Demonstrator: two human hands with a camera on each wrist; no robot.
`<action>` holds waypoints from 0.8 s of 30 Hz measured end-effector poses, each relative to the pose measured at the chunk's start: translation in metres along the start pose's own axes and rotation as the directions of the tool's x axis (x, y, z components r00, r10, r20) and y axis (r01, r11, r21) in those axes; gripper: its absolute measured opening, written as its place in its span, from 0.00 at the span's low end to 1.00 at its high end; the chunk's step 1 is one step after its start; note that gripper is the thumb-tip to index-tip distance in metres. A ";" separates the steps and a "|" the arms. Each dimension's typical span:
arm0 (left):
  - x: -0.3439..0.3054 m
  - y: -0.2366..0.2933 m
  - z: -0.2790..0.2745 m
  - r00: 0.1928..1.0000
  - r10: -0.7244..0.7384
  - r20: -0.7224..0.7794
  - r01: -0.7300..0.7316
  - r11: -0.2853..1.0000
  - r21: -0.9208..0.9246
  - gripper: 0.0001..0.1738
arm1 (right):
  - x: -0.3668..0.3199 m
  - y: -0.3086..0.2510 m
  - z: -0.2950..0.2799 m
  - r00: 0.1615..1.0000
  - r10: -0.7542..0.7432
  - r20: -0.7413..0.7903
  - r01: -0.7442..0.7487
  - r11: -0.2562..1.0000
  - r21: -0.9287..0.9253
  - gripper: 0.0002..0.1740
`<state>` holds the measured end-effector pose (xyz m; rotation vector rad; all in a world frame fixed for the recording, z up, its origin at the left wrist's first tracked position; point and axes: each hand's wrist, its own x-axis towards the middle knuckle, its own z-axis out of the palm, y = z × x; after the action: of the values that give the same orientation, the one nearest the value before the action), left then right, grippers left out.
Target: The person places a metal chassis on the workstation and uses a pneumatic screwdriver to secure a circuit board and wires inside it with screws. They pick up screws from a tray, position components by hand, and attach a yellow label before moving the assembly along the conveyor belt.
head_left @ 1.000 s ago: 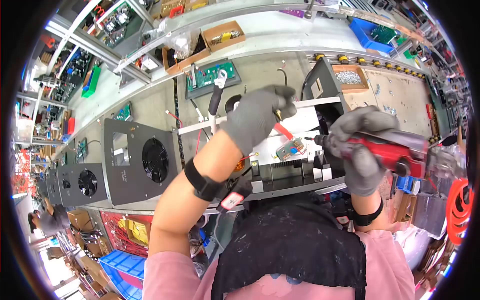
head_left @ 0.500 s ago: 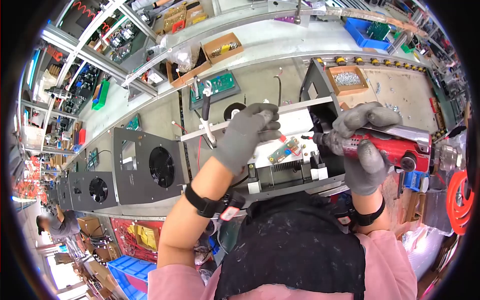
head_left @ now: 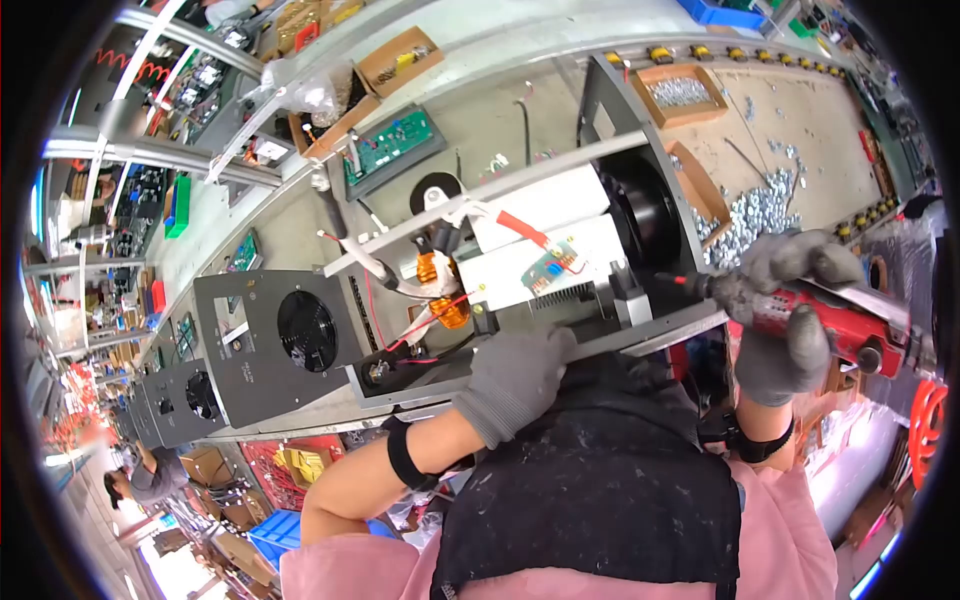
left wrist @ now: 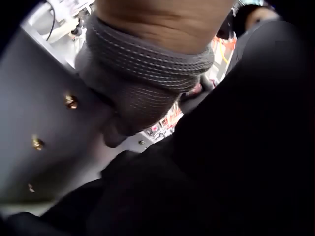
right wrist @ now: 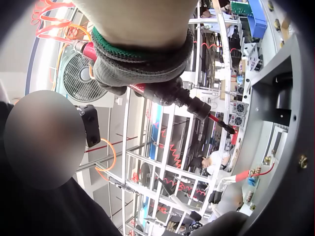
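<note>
The left hand, in a grey glove, grips the near rim of an open grey metal chassis. In the left wrist view its thumb lies against the chassis side wall, which carries several brass-coloured screws; the other fingers are hidden. To the right of the chassis, the gloved right hand holds a red power screwdriver, its bit pointing left above the chassis corner. Inside the chassis are a white panel, a small circuit board, orange copper coils and a black fan.
Loose screws lie heaped at the right, beside a cardboard box of screws and a tipped box. A green circuit board sits behind the chassis. Grey fan panels stand to the left.
The left hand has come back from over the white panel to the near rim. The right hand and screwdriver have shifted right in view. The chassis looks turned, and the head view has shifted too.
</note>
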<state>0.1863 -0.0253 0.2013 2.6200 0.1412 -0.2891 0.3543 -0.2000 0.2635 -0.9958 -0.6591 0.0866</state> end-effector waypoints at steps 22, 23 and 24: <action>0.098 -0.007 -0.031 0.974 -0.200 -0.105 0.183 0.971 -0.154 0.16 | -0.029 -0.051 -0.083 0.976 -0.193 -0.104 0.146 0.926 -0.348 0.23; 0.095 -0.006 -0.037 0.971 -0.230 -0.072 0.210 0.955 -0.210 0.16 | -0.029 -0.049 -0.085 0.978 -0.166 -0.127 0.116 0.937 -0.329 0.23; 0.094 -0.006 -0.043 0.966 -0.255 -0.035 0.236 0.934 -0.268 0.16 | -0.027 -0.047 -0.089 0.978 -0.161 -0.129 0.111 0.938 -0.327 0.23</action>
<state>0.2848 0.0050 0.2137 2.3487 0.5003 -0.2454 0.3712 -0.3025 0.2557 -1.2506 -0.6084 -0.2255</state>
